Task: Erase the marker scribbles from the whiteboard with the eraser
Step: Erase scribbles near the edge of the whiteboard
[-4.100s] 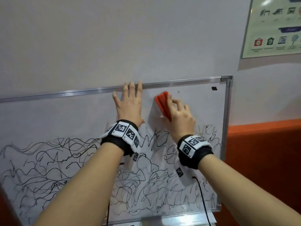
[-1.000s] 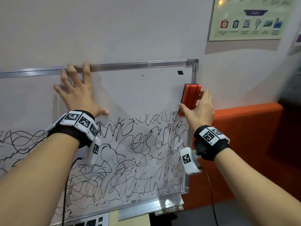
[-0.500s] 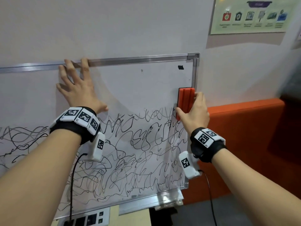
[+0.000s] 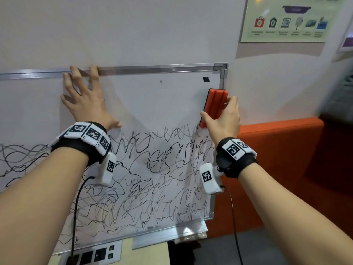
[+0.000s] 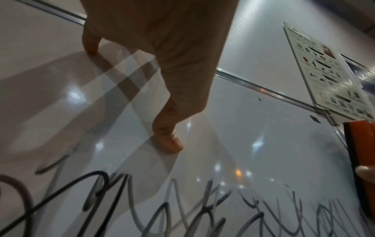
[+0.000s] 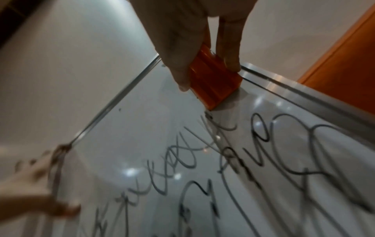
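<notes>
The whiteboard has a wiped upper band, and black marker scribbles cover its lower half. My right hand grips an orange eraser by its sides and presses it flat on the board beside the right frame edge, just above the scribbles. In the right wrist view the eraser sits between my thumb and fingers, against the frame. My left hand lies flat and spread on the wiped part, fingertips at the top frame; its thumb touches the board.
A metal frame runs round the board, with a tray along the bottom. An orange padded wall panel stands to the right. A poster hangs at the upper right. A power strip sits below the board.
Over the last second the eraser slid down the right edge to the top of the scribbles. Four seconds ago it was near the board's top middle. My left hand stays put.
</notes>
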The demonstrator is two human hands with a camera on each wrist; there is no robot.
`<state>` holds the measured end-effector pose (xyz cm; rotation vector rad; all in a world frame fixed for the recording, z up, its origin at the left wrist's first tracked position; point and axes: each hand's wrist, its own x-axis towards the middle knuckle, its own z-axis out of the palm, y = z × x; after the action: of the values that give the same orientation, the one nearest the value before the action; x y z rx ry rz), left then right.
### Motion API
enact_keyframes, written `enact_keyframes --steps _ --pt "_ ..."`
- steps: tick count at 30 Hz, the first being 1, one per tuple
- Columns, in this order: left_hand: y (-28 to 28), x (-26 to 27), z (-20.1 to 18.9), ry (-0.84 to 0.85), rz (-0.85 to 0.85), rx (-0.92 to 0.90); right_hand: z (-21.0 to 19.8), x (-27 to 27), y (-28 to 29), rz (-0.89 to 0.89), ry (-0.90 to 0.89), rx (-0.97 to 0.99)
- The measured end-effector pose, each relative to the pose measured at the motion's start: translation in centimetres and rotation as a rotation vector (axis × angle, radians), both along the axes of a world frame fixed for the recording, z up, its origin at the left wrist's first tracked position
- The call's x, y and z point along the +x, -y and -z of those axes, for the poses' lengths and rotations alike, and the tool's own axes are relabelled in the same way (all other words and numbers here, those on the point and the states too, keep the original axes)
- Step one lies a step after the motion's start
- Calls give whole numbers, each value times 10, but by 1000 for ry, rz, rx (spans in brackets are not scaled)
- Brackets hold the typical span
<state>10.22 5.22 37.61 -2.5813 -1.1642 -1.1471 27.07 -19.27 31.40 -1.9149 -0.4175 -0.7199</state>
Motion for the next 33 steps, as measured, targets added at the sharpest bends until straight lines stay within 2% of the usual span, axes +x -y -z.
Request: enact_keyframes --steps 4,9,12,17,22,26,30,33 --pt "-1 0 1 -2 -1 11 11 -1 3 6 41 -133" --pt "1 2 1 14 -10 9 -3 -9 -12 9 114 -157" --pt "0 1 2 13 -6 22 14 -14 -15 -21 113 -213" --pt "-3 1 3 9 -18 23 6 -5 -10 -26 117 -59" --pt "-2 1 1 6 -15 18 29 -10 -6 -47 87 -222" --pt "0 1 2 -2 -15 10 24 -10 -8 -38 95 -79" --pt "0 0 2 0 -14 11 30 -16 -13 -48 75 -137" --pt "1 0 2 2 -16 3 15 -16 -18 -36 62 -60"
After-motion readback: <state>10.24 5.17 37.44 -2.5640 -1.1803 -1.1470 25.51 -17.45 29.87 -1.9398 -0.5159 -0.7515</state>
